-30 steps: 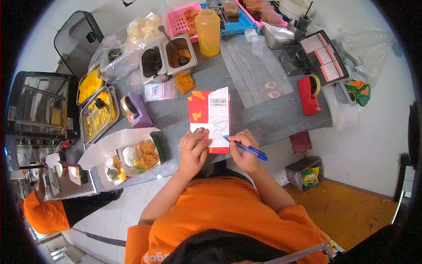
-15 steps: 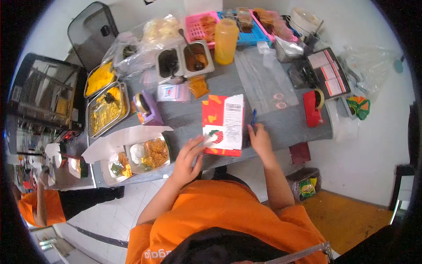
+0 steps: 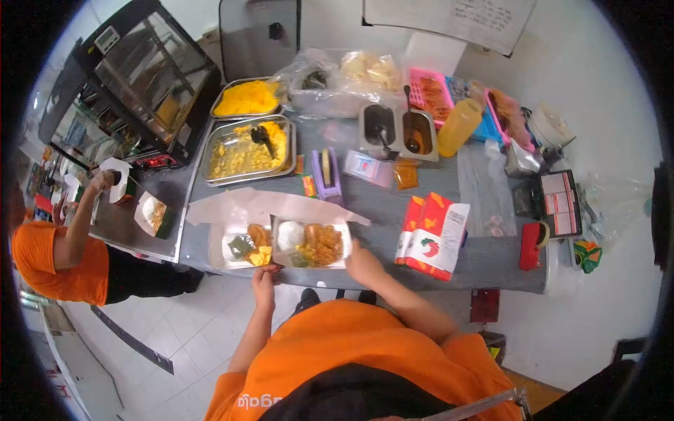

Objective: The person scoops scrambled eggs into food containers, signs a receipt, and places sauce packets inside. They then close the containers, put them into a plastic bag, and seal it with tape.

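Two open paper food boxes stand side by side at the table's front edge. The left food box [image 3: 219, 235] holds white rice, a dark green item, yellow pieces and browned food. In the right food box [image 3: 346, 235] are a rice mound and crispy brown fried food. My left hand [image 3: 264, 286] pinches the front edge of the left box near its right corner. Against the right box's outer side, my right hand [image 3: 366, 268] curls, its fingers partly hidden. Red-and-white printed packaging [image 3: 434, 238] lies to the right, a blue pen [image 3: 464, 238] beside it.
Behind the boxes are a purple tape dispenser [image 3: 326, 179], trays of yellow food [image 3: 284, 168], sauce pans [image 3: 404, 156] and a yellow bottle [image 3: 460, 128]. A red tape dispenser [image 3: 531, 247] sits right. At left, a co-worker in an orange shirt [image 3: 42, 256] works by a glass-sided cabinet [image 3: 151, 84].
The view has swung left. My right hand has let go of the blue pen. Both hands have left the red-and-white packaging and moved to the food boxes.
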`<state>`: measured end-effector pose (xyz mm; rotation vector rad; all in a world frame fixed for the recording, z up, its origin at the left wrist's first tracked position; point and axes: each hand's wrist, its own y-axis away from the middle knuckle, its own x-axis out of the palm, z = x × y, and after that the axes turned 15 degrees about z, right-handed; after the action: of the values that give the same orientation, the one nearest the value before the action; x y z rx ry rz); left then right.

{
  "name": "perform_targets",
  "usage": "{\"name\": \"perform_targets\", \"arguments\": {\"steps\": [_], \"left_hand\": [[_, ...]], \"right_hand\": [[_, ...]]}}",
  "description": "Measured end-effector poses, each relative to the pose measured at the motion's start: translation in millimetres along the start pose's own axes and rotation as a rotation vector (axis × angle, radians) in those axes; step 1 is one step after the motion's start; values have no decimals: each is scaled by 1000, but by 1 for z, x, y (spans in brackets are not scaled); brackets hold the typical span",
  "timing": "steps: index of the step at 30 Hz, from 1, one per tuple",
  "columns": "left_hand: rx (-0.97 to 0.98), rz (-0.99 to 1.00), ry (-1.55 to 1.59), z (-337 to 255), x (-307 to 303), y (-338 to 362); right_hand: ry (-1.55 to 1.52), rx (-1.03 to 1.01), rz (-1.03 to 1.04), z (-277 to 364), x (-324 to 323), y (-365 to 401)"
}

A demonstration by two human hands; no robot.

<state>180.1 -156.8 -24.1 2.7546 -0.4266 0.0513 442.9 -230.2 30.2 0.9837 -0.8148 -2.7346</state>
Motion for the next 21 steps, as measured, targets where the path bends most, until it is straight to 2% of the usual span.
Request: {"name": "perform_targets", "arguments": {"steps": [2, 3, 4, 5, 6, 8, 9, 11, 12, 14, 16, 17, 18, 19, 21], "left_hand": [[34, 13, -23, 9, -4, -11], [92, 3, -2, -6, 7, -7], [90, 1, 7, -13, 8, -8], [38, 18, 10, -17, 9, -10], [-14, 38, 11, -19, 9, -13], [355, 28, -555, -39, 19, -12], [576, -6, -795, -71, 34, -3], [833, -88, -952, -130, 61, -2], [838, -79, -952, -135, 60, -13], [790, 191, -950, -139, 52, -31], [781, 182, -990, -134, 40, -33], [745, 300, -1055, -130, 32, -32], [711, 424, -1116, -125, 29, -28], [724, 354, -985, -119, 36, -20], [718, 341, -959, -105, 37, -12]], "right_hand": [[20, 46, -17, -11, 1, 12], [31, 48, -13, -10, -2, 21], [102, 113, -112, -4, -7, 35], [173, 179, -212, 5, -14, 48], [179, 184, -212, 20, -27, 62], [396, -26, -609, 48, -57, 76], [400, -19, -607, 51, -66, 67], [246, -329, -835, 52, -76, 46], [245, -322, -842, 45, -73, 44], [239, -319, -506, 26, -68, 42], [241, -353, -464, 11, -50, 47], [237, -385, -418, 5, -42, 53], [240, -374, -428, 5, -38, 57], [205, -404, -483, 7, -33, 61], [174, -440, -592, 11, -28, 63]]}}
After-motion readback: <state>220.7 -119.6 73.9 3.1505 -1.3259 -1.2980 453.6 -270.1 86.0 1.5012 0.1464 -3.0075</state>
